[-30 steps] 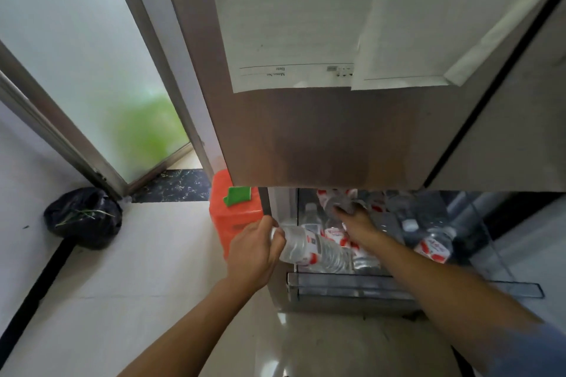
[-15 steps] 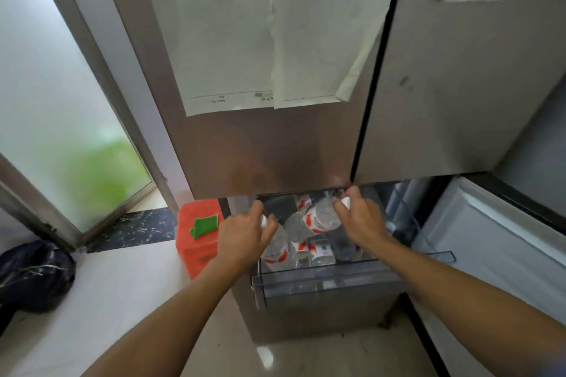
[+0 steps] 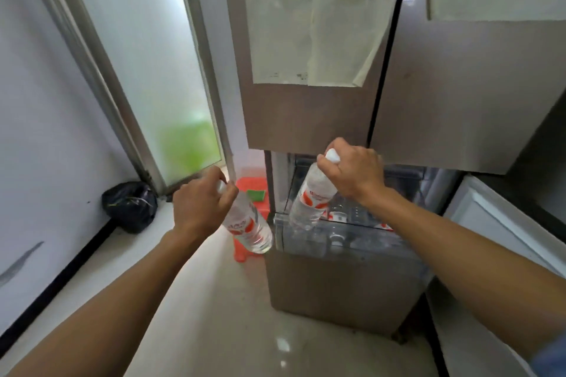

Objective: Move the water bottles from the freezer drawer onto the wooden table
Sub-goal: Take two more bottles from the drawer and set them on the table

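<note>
My left hand (image 3: 200, 206) grips the neck of a clear water bottle (image 3: 248, 228) with a red-and-white label, which hangs to the left of the freezer drawer (image 3: 309, 237). My right hand (image 3: 355, 173) holds a second water bottle (image 3: 309, 202) by its white cap, above the drawer's front left corner. The clear plastic drawer stands pulled out under the fridge doors, and more bottles (image 3: 337, 217) lie inside it. The wooden table is not in view.
An orange plastic stool (image 3: 254, 185) with a green patch stands left of the fridge. A black bag (image 3: 130, 205) lies on the floor by the frosted glass door (image 3: 159, 70). The open white freezer door (image 3: 502, 223) juts out at right. Papers (image 3: 315, 21) hang on the fridge door.
Both hands have lifted their bottles up out of the drawer. The view has pulled back and up from the fridge, so the whole drawer front and floor show.
</note>
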`<action>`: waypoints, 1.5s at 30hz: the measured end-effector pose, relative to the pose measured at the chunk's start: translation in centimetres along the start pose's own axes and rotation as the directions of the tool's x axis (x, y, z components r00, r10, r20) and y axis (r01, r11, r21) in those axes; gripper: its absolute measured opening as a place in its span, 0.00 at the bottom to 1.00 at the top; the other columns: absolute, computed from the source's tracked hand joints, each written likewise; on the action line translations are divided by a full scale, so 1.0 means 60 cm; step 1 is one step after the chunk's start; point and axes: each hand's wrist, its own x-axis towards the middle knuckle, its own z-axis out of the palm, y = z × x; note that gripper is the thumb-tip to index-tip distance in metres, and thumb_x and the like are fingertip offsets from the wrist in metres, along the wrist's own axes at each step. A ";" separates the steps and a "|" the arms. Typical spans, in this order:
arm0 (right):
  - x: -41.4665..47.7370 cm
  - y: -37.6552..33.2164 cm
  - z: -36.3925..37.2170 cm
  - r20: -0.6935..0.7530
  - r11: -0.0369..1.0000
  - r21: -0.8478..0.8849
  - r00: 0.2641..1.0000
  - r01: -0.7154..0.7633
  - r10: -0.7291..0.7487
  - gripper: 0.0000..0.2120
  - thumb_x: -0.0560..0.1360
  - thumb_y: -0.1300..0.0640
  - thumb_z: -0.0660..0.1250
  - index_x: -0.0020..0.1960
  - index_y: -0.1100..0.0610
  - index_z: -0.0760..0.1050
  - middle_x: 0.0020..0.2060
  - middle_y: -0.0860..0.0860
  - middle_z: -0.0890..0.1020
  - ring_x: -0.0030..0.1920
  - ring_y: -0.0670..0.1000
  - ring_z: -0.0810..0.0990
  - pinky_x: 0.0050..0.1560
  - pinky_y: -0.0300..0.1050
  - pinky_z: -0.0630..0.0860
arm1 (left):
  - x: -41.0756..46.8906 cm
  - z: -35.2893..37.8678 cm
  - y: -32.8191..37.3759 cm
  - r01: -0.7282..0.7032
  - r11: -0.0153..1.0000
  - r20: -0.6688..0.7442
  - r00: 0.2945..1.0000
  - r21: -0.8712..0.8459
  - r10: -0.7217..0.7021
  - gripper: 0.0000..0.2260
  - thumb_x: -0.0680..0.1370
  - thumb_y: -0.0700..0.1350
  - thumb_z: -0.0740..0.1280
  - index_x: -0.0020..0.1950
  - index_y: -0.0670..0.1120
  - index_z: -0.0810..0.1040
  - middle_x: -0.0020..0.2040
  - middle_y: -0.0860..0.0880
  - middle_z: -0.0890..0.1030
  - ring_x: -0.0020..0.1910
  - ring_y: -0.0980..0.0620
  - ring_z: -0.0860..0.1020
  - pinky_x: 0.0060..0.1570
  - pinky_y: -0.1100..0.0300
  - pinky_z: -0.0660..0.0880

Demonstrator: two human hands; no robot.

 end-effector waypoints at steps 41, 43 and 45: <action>-0.699 -1.683 0.298 0.090 0.068 0.574 0.019 0.816 -0.996 0.19 0.78 0.36 0.52 0.48 0.51 0.70 0.34 0.45 0.76 0.32 0.45 0.75 0.30 0.38 0.70 | -1.069 -0.931 -0.914 0.755 0.134 -0.202 0.335 0.642 -0.920 0.12 0.79 0.57 0.54 0.45 0.51 0.70 0.31 0.55 0.70 0.28 0.58 0.68 0.27 0.64 0.62; -0.721 -1.761 0.318 0.072 0.022 0.582 -0.025 0.813 -0.997 0.21 0.78 0.35 0.51 0.51 0.51 0.72 0.35 0.46 0.77 0.33 0.46 0.77 0.32 0.40 0.72 | -1.086 -0.968 -0.965 0.759 0.088 -0.212 0.289 0.645 -0.934 0.12 0.79 0.57 0.54 0.46 0.51 0.69 0.32 0.55 0.71 0.29 0.58 0.69 0.28 0.66 0.63; -0.741 -1.840 0.329 0.053 -0.020 0.596 -0.064 0.802 -0.997 0.21 0.78 0.35 0.51 0.52 0.51 0.72 0.36 0.45 0.77 0.33 0.45 0.76 0.30 0.38 0.69 | -1.104 -1.004 -1.012 0.777 0.030 -0.251 0.239 0.629 -0.938 0.11 0.79 0.58 0.55 0.47 0.51 0.68 0.32 0.55 0.72 0.30 0.58 0.72 0.30 0.66 0.66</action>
